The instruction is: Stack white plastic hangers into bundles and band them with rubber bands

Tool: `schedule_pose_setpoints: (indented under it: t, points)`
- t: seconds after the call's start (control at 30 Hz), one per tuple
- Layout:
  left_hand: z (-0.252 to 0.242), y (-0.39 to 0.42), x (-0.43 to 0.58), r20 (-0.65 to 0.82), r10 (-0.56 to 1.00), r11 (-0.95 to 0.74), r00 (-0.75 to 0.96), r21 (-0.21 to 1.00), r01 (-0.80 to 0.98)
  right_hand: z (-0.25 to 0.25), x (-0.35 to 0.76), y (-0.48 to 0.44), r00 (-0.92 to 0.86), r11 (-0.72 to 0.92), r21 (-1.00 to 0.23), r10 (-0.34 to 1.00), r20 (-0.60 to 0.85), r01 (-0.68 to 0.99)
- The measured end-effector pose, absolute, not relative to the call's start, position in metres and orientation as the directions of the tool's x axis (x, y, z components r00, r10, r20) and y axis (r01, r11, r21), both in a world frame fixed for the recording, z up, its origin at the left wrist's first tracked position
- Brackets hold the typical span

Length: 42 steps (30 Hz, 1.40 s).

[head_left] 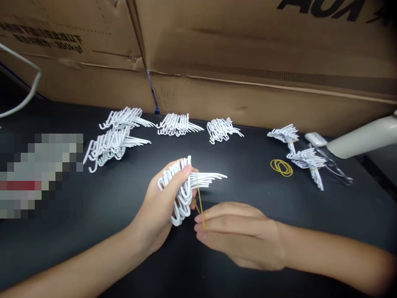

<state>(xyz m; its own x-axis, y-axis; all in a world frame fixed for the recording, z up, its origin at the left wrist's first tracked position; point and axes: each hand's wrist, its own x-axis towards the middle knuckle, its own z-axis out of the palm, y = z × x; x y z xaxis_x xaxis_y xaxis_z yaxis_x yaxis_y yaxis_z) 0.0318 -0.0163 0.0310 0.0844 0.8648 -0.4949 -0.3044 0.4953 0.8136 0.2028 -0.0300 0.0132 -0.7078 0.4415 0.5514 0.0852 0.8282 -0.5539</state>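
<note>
Left hand (156, 194) in from lower left, thumb on top, fingers clamped on white hook bundle (186, 194), straight ends poking out right; right hand (245, 234) back up, fingers together, yellow rubber band (200, 199) stretched at their tips, just beside left fingers; right thumb hidden, band's far end partly behind bundle, hard to make out; both forearms cut off by frame

Left cardboard box (83, 80): "300kg" (68, 46). Right cardboard box (248, 47): large letters (352, 15), cut off.
</note>
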Motion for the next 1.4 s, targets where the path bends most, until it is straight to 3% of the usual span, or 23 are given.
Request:
schedule_pose_setpoints:
  t: [0.2, 0.47, 0.63, 0.77, 0.9, 1.03, 1.1, 1.2, 1.4]
  points:
    - [0.032, -0.016, 0.03, -0.517, 0.847, 0.528, 0.121, 0.794, -0.302, 0.008, 0.212, -0.026, -0.705, 0.869, -0.484, 0.409, 0.579, 0.106]
    - [0.025, -0.015, 0.029, -0.456, 0.877, 0.48, 0.151, 0.833, -0.275, 0.029, 0.218, -0.015, -0.639, 0.884, -0.295, 0.466, 0.612, 0.362]
    - [0.025, -0.017, 0.031, -0.435, 0.891, 0.454, 0.128, 0.846, -0.279, 0.025, 0.208, -0.016, -0.585, 0.922, -0.225, 0.375, 0.719, 0.315]
    - [0.025, -0.018, 0.034, -0.423, 0.903, 0.427, 0.078, 0.856, -0.292, 0.019, 0.202, -0.018, -0.583, 0.917, -0.311, 0.398, 0.708, 0.248]
    - [0.024, -0.019, 0.035, -0.396, 0.916, 0.397, 0.061, 0.875, -0.276, 0.014, 0.198, -0.023, -0.629, 0.838, -0.539, 0.462, 0.625, 0.08]
    - [0.022, -0.02, 0.034, -0.374, 0.923, 0.385, 0.095, 0.876, -0.291, 0.009, 0.197, -0.033, -0.518, 0.556, -0.831, 0.7, 0.491, -0.036]
    - [0.022, -0.019, 0.033, -0.391, 0.91, 0.414, 0.137, 0.855, -0.313, 0.008, 0.196, -0.036, -0.497, 0.391, -0.912, 0.771, 0.398, -0.125]
    - [0.022, -0.017, 0.031, -0.421, 0.891, 0.454, 0.172, 0.822, -0.343, 0.007, 0.195, -0.037, -0.521, 0.25, -0.949, 0.793, 0.315, -0.193]
    - [0.023, -0.017, 0.03, -0.468, 0.866, 0.499, 0.174, 0.8, -0.332, 0.003, 0.192, -0.036, -0.513, 0.146, -0.964, 0.823, 0.242, -0.221]
